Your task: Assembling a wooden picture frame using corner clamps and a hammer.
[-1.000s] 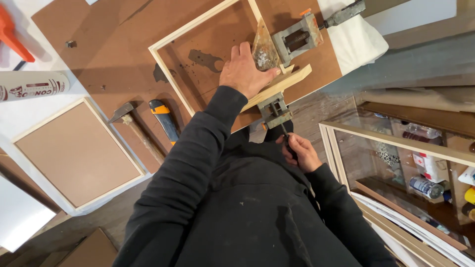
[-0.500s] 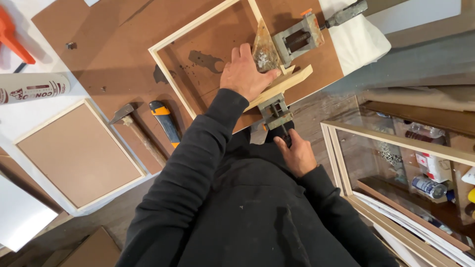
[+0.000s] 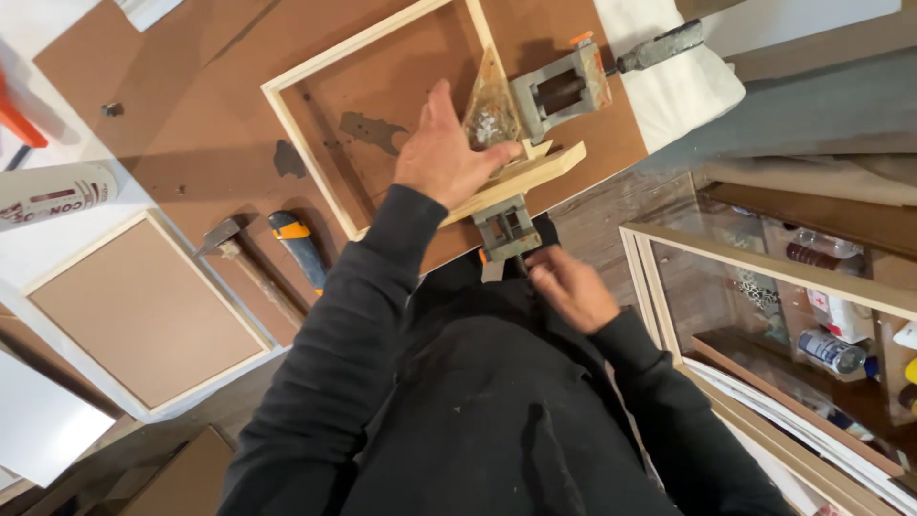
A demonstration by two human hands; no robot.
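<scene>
Pressing down on a pale wooden strip, the left hand is spread flat with its fingers open, the fingertips reaching a small clear plastic bag of metal fasteners. The strip is laid across the near corner of a pale wooden frame on a brown hardboard worktop, and it is gripped from below by a grey metal corner clamp at the table edge. The right hand is blurred just beside the clamp's lower end; whether its fingers are closed on the screw handle cannot be told. By the look of it, the frame is already assembled on its visible sides and the strip is seated in the clamp, while the tightening seems unfinished. A second metal vise, dull and worn, is set beyond the corner. A hammer with a wooden shaft and an orange-and-black utility knife are lying to the left.
</scene>
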